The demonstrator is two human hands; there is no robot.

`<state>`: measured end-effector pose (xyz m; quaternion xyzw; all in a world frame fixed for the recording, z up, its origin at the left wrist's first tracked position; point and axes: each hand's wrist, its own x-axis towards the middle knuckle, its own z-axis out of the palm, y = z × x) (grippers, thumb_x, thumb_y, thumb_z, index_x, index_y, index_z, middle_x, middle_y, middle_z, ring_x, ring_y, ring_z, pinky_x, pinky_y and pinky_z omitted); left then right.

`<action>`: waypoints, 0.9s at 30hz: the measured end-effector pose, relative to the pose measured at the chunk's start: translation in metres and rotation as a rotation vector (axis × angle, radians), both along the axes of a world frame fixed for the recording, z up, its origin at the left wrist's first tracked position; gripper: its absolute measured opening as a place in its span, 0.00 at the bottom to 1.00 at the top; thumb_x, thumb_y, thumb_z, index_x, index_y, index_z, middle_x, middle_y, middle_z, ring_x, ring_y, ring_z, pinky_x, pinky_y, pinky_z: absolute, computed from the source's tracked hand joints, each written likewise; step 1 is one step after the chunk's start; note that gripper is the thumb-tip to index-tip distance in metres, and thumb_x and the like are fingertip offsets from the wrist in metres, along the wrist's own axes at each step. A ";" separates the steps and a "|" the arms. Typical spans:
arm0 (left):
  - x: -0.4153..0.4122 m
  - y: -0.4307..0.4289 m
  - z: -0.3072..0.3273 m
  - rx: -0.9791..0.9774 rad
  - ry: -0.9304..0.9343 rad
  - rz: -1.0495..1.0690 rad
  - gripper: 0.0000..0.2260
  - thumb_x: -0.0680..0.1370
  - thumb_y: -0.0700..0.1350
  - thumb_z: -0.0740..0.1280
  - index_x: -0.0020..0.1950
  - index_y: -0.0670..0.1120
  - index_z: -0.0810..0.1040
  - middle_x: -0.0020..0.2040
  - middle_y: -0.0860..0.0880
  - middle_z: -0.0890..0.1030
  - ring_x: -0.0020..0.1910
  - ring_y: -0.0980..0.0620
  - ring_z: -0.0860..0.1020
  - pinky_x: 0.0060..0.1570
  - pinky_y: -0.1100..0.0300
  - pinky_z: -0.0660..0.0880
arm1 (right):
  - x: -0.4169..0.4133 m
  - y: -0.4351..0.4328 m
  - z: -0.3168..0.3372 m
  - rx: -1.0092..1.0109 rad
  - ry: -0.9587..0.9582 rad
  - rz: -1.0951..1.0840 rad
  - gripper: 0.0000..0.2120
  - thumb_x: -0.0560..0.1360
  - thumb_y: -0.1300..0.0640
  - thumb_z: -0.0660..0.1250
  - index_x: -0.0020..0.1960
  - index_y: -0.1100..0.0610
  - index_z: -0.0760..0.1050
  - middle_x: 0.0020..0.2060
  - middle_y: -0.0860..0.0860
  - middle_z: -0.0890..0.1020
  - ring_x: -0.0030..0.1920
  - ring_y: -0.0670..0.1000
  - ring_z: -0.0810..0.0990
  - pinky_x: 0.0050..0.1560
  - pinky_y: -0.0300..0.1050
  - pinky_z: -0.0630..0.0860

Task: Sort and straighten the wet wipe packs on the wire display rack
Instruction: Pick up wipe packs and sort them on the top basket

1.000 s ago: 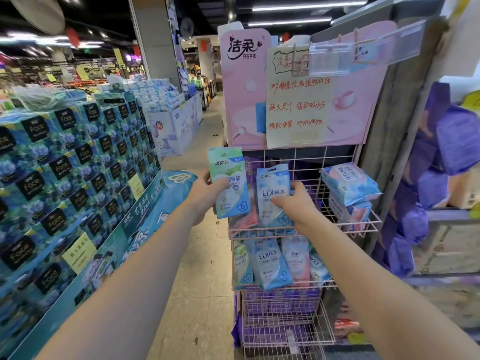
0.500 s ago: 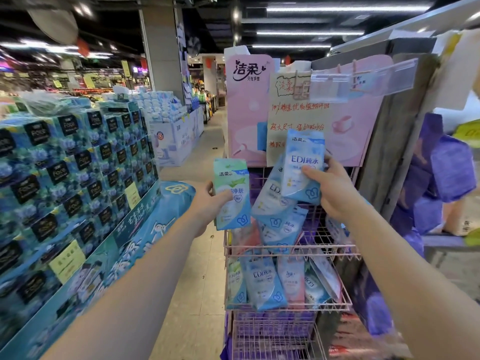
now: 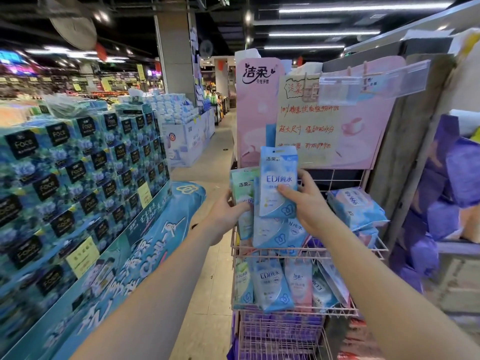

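- Right hand (image 3: 306,206) pinched 1 blue EDI pack (image 3: 278,178), which had closed up to overlap the green pack (image 3: 242,185) at its 9 o'clock.
- Left hand (image 3: 228,214) gripped that green pack; sorting seemed underway.

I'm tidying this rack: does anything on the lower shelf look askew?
Yes. At the right end of the lower shelf, a pale pack leans sideways over a blue pack with rotated lettering; the pink pack beside them stands upright.

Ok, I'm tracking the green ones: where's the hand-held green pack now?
In the head view the left hand grips the green pack at the wire rack upper left edge, partly behind the blue EDI pack in the right hand.
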<state>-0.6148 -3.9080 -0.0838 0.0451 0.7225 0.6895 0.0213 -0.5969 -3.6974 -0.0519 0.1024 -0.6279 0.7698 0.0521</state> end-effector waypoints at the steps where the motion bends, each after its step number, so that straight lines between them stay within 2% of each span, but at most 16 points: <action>1: 0.001 -0.001 -0.002 0.002 0.004 0.005 0.25 0.64 0.50 0.76 0.60 0.55 0.77 0.52 0.51 0.86 0.43 0.55 0.87 0.37 0.61 0.81 | 0.002 -0.003 -0.006 0.045 0.004 -0.001 0.17 0.79 0.63 0.70 0.63 0.48 0.74 0.57 0.58 0.84 0.53 0.58 0.86 0.52 0.58 0.83; 4: 0.001 -0.004 -0.008 0.006 0.003 0.006 0.23 0.65 0.50 0.76 0.58 0.56 0.77 0.53 0.50 0.86 0.43 0.55 0.87 0.37 0.60 0.81 | 0.009 -0.005 -0.029 0.171 -0.017 0.030 0.19 0.80 0.59 0.69 0.67 0.43 0.73 0.57 0.53 0.85 0.53 0.54 0.87 0.49 0.49 0.84; 7: 0.001 -0.003 -0.010 -0.025 -0.015 -0.007 0.24 0.67 0.51 0.75 0.61 0.55 0.75 0.57 0.48 0.85 0.49 0.52 0.86 0.44 0.57 0.82 | 0.015 -0.003 -0.045 0.229 -0.070 0.052 0.23 0.81 0.56 0.68 0.71 0.36 0.68 0.58 0.47 0.85 0.54 0.48 0.86 0.45 0.42 0.83; 9: 0.003 -0.001 -0.009 -0.041 -0.027 -0.026 0.27 0.68 0.52 0.74 0.66 0.52 0.73 0.60 0.47 0.84 0.54 0.49 0.85 0.52 0.52 0.82 | 0.017 -0.002 -0.050 0.246 -0.120 0.042 0.30 0.81 0.56 0.68 0.75 0.35 0.59 0.61 0.48 0.83 0.54 0.48 0.86 0.46 0.42 0.83; 10: 0.004 0.001 -0.008 -0.045 -0.032 -0.028 0.29 0.69 0.52 0.74 0.68 0.51 0.72 0.60 0.47 0.84 0.56 0.47 0.85 0.57 0.48 0.82 | 0.018 -0.002 -0.051 0.239 -0.148 0.031 0.32 0.81 0.56 0.68 0.77 0.37 0.57 0.63 0.49 0.82 0.56 0.49 0.85 0.50 0.45 0.83; 12: 0.006 0.004 -0.005 -0.042 -0.045 -0.017 0.28 0.70 0.51 0.71 0.69 0.49 0.72 0.59 0.46 0.85 0.57 0.43 0.84 0.62 0.42 0.79 | 0.019 -0.004 -0.052 0.221 -0.171 -0.021 0.27 0.80 0.56 0.69 0.76 0.47 0.64 0.65 0.51 0.81 0.58 0.51 0.84 0.59 0.54 0.81; 13: 0.008 0.005 -0.003 -0.025 -0.054 -0.012 0.25 0.70 0.51 0.68 0.67 0.49 0.73 0.56 0.47 0.86 0.55 0.43 0.84 0.61 0.42 0.78 | 0.019 -0.006 -0.051 0.219 -0.159 -0.059 0.23 0.80 0.57 0.69 0.73 0.50 0.69 0.64 0.51 0.82 0.58 0.51 0.84 0.61 0.55 0.81; 15: 0.010 0.008 0.002 0.021 -0.077 -0.026 0.18 0.72 0.53 0.61 0.59 0.51 0.79 0.47 0.52 0.88 0.48 0.46 0.82 0.55 0.47 0.78 | 0.022 -0.014 -0.047 0.202 -0.103 -0.125 0.20 0.79 0.58 0.71 0.70 0.51 0.72 0.61 0.48 0.83 0.56 0.48 0.84 0.57 0.50 0.82; 16: 0.011 0.009 0.004 0.035 -0.078 -0.052 0.17 0.73 0.56 0.60 0.56 0.53 0.81 0.45 0.53 0.88 0.47 0.48 0.82 0.52 0.50 0.76 | 0.023 -0.019 -0.043 0.191 -0.074 -0.147 0.21 0.78 0.57 0.71 0.70 0.51 0.72 0.59 0.46 0.83 0.56 0.46 0.84 0.54 0.46 0.82; 18: 0.012 0.011 0.006 0.052 -0.060 -0.113 0.21 0.72 0.62 0.66 0.60 0.54 0.80 0.51 0.53 0.89 0.48 0.51 0.86 0.48 0.55 0.78 | 0.025 -0.028 -0.035 0.186 -0.025 -0.163 0.21 0.79 0.56 0.70 0.70 0.51 0.73 0.58 0.45 0.84 0.56 0.46 0.84 0.54 0.47 0.83; 20: 0.012 0.013 0.004 0.068 -0.027 -0.131 0.35 0.66 0.64 0.77 0.69 0.51 0.74 0.58 0.51 0.87 0.53 0.51 0.87 0.46 0.57 0.82 | 0.028 -0.037 -0.030 0.194 -0.002 -0.154 0.19 0.80 0.54 0.69 0.70 0.50 0.73 0.59 0.47 0.84 0.57 0.49 0.84 0.58 0.53 0.82; 21: 0.011 0.014 0.002 0.065 -0.005 -0.135 0.40 0.64 0.62 0.80 0.71 0.49 0.71 0.61 0.49 0.86 0.55 0.49 0.87 0.49 0.55 0.84 | 0.029 -0.040 -0.028 0.204 0.004 -0.144 0.18 0.81 0.54 0.68 0.70 0.50 0.73 0.60 0.47 0.84 0.58 0.50 0.84 0.59 0.54 0.82; 24: 0.009 0.013 -0.006 0.051 0.034 -0.119 0.43 0.63 0.55 0.84 0.72 0.45 0.70 0.63 0.45 0.85 0.59 0.44 0.85 0.61 0.44 0.81 | 0.030 -0.039 -0.032 0.166 -0.016 -0.009 0.18 0.83 0.59 0.64 0.71 0.47 0.74 0.60 0.46 0.85 0.58 0.49 0.85 0.57 0.46 0.83; 25: 0.008 0.012 -0.009 0.050 0.023 -0.101 0.45 0.62 0.54 0.85 0.73 0.44 0.69 0.64 0.44 0.84 0.60 0.44 0.85 0.63 0.43 0.80 | 0.029 -0.034 -0.033 0.128 -0.046 0.056 0.19 0.83 0.61 0.63 0.72 0.46 0.73 0.60 0.45 0.84 0.59 0.48 0.84 0.56 0.43 0.82; 27: 0.006 0.010 -0.013 0.062 0.014 -0.064 0.45 0.60 0.54 0.86 0.71 0.45 0.69 0.63 0.46 0.84 0.59 0.46 0.86 0.60 0.46 0.82 | 0.025 -0.020 -0.034 0.107 -0.105 0.073 0.24 0.82 0.65 0.60 0.74 0.48 0.71 0.64 0.47 0.82 0.62 0.48 0.82 0.60 0.44 0.80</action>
